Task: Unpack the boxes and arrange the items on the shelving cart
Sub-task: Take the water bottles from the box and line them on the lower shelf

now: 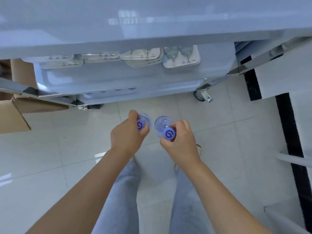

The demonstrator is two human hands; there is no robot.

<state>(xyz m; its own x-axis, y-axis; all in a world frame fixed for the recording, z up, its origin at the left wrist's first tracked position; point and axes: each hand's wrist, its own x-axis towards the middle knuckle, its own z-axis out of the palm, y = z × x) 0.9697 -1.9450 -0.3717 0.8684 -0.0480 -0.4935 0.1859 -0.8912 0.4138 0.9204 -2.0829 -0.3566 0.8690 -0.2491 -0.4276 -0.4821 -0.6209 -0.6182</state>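
No words or numbers can be read anywhere. Sign, one: a dark blue spiral mark, something like a swirled "G" or "6", printed on the purple cap (169, 133) of the clear bottle (161, 124) held in the right hand (180, 143); the same mark, partly hidden by fingers, on the purple cap (140, 126) of the second bottle (145, 120) held in the left hand (126, 136). Print on the carded packs (181, 56) lying on the cart shelf (118, 76) is too blurred to make out.
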